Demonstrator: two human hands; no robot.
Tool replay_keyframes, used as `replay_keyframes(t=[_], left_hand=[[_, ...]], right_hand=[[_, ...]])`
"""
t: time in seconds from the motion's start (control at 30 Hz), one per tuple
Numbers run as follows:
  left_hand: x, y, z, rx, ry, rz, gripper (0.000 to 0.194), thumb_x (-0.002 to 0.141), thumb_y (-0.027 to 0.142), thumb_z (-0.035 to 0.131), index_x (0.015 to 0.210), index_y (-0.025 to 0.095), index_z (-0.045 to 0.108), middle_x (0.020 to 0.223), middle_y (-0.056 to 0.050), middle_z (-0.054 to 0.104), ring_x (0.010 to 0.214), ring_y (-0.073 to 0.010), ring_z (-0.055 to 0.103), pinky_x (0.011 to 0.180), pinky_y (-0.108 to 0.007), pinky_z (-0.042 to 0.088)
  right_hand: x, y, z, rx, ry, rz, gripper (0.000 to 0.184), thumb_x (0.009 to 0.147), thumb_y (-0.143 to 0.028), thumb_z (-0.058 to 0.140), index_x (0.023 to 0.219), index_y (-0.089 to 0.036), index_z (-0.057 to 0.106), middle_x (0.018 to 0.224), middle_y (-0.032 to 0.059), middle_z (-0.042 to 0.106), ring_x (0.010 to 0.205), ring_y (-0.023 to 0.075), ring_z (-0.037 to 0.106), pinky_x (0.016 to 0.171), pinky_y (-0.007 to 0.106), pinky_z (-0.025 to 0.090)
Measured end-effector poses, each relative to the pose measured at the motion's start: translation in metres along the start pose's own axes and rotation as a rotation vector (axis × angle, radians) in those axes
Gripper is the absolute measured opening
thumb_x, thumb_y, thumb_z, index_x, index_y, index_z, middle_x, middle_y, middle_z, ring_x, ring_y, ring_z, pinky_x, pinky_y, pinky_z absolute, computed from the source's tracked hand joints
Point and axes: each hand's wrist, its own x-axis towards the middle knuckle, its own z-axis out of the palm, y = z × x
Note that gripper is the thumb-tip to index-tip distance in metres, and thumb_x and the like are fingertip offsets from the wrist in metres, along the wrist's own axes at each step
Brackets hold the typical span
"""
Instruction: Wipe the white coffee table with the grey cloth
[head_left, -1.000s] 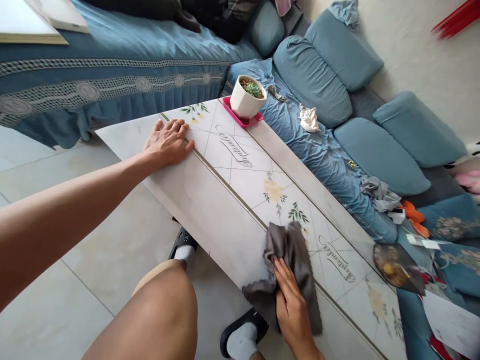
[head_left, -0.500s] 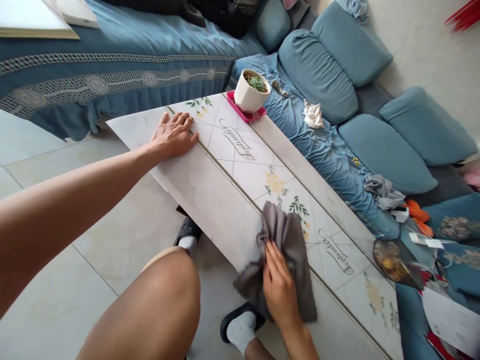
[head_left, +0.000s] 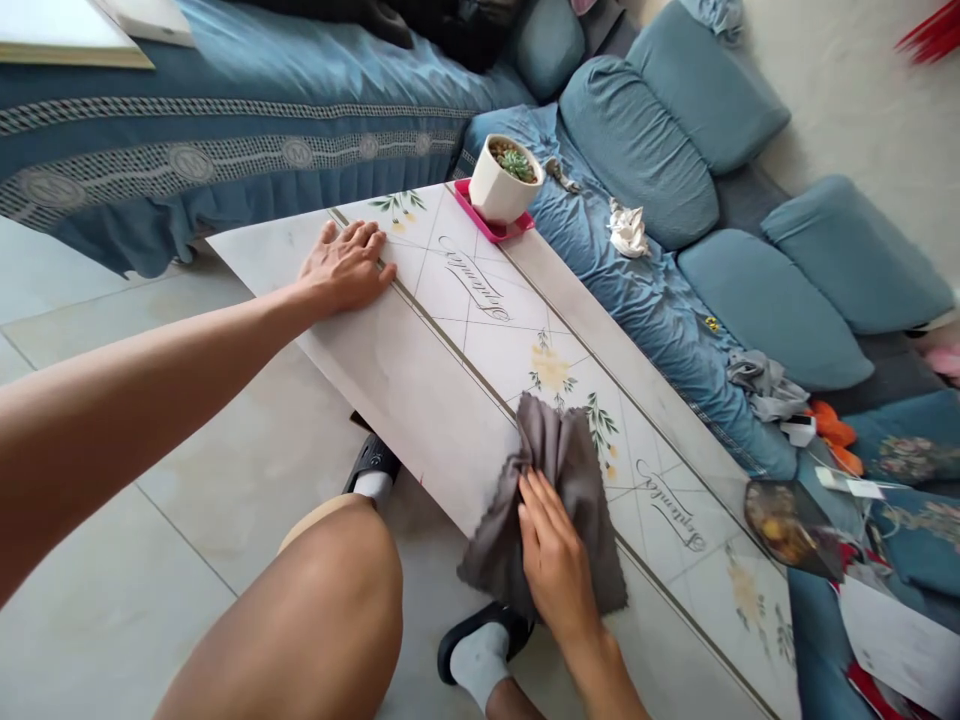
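Observation:
My left hand [head_left: 349, 265] lies flat near the far left end of the white patterned table [head_left: 375, 370], fingers spread and holding nothing. Under my right hand [head_left: 555, 550] is a grey cloth [head_left: 559, 450], bunched at its upper part and spread out below. The fingers of that hand are together and press the cloth onto the tabletop, close to its near edge. Part of the cloth hangs over that edge. Yellow flowers and the word "September" are printed on the table.
A white pot with a succulent [head_left: 504, 180] stands on a pink saucer [head_left: 495, 232] at the table's far end. A dark translucent container [head_left: 784, 525] sits at the right edge. Blue sofas [head_left: 300, 60] line the back and right. My knee [head_left: 330, 570] is below the table.
My right hand and the cloth have shifted slightly up and to the left across the tabletop. The left hand stays in almost the same place.

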Motion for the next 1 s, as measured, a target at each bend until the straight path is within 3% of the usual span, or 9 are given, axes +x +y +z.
replay_keyframes(t=[0.1,0.33,0.4,0.53,0.6,0.67,0.87,0.93,1.0], left_hand=[[0.001,0.0,0.002,0.006,0.018,0.005,0.089,0.111,0.064,0.022,0.178,0.006,0.034,0.191,-0.019,0.029,0.177,-0.0333,0.023,0.143,-0.061,0.009],[0.0,0.0,-0.003,0.04,0.004,0.014,0.089,0.111,0.062,0.023,0.176,0.004,0.036,0.189,-0.021,0.033,0.176,-0.034,0.027,0.142,-0.061,0.015],[0.001,-0.001,-0.002,0.042,-0.008,0.007,0.09,0.11,0.062,0.023,0.177,0.003,0.035,0.19,-0.022,0.031,0.177,-0.035,0.025,0.143,-0.062,0.013],[0.002,-0.003,0.003,0.04,0.006,0.018,0.09,0.11,0.062,0.022,0.177,0.003,0.034,0.19,-0.022,0.03,0.178,-0.0356,0.024,0.143,-0.063,0.012],[0.003,-0.004,0.004,0.042,0.026,0.029,0.089,0.111,0.062,0.022,0.177,0.004,0.036,0.188,-0.023,0.033,0.176,-0.0349,0.026,0.142,-0.062,0.013],[0.004,-0.004,0.004,0.046,0.039,0.033,0.088,0.11,0.062,0.023,0.176,0.005,0.038,0.187,-0.023,0.036,0.175,-0.0346,0.028,0.141,-0.062,0.015],[0.001,0.0,-0.004,0.067,0.012,0.019,0.087,0.109,0.061,0.024,0.175,0.006,0.039,0.187,-0.021,0.037,0.174,-0.0336,0.03,0.141,-0.059,0.016],[0.0,0.001,-0.006,0.078,-0.001,0.006,0.088,0.109,0.062,0.022,0.175,0.007,0.039,0.187,-0.021,0.036,0.175,-0.0327,0.029,0.142,-0.058,0.017],[0.0,0.001,-0.006,0.082,-0.016,-0.003,0.089,0.109,0.063,0.02,0.176,0.007,0.037,0.189,-0.02,0.034,0.176,-0.0323,0.027,0.142,-0.057,0.015]], right_hand=[[-0.023,0.003,-0.007,-0.024,-0.025,-0.025,0.061,0.123,-0.019,0.051,0.182,-0.029,0.041,0.171,0.0088,0.06,0.158,0.0279,0.059,0.125,0.049,0.061],[0.101,0.005,0.028,-0.032,-0.032,-0.017,0.05,0.123,-0.021,0.038,0.162,-0.007,0.067,0.164,0.02,0.064,0.157,0.035,0.06,0.131,0.056,0.054],[0.076,0.002,0.019,-0.021,-0.04,-0.02,0.05,0.124,-0.021,0.039,0.165,-0.008,0.064,0.165,0.0182,0.064,0.158,0.0326,0.059,0.131,0.054,0.055],[-0.031,-0.002,-0.007,-0.018,-0.049,0.008,0.057,0.124,-0.02,0.047,0.18,-0.027,0.044,0.17,0.0086,0.061,0.159,0.027,0.058,0.127,0.049,0.059],[-0.051,0.0,-0.01,-0.04,-0.075,0.02,0.063,0.124,-0.024,0.05,0.185,-0.03,0.033,0.176,0.0085,0.054,0.163,0.0286,0.053,0.127,0.052,0.058],[-0.025,0.007,0.0,-0.057,-0.109,0.017,0.063,0.124,-0.032,0.047,0.185,-0.027,0.031,0.182,0.0101,0.046,0.169,0.0315,0.044,0.132,0.057,0.052],[0.161,0.019,0.041,-0.077,-0.201,0.115,0.063,0.12,-0.031,0.036,0.18,-0.013,0.043,0.188,0.0098,0.031,0.177,0.0335,0.026,0.143,0.065,0.029],[0.158,0.021,0.037,-0.058,-0.184,0.107,0.063,0.119,-0.028,0.034,0.18,-0.012,0.042,0.187,0.0105,0.033,0.176,0.0317,0.027,0.144,0.061,0.029],[0.1,0.024,0.027,-0.037,-0.134,0.073,0.062,0.121,-0.027,0.032,0.182,-0.017,0.038,0.186,0.0098,0.038,0.175,0.0291,0.031,0.143,0.058,0.033]])
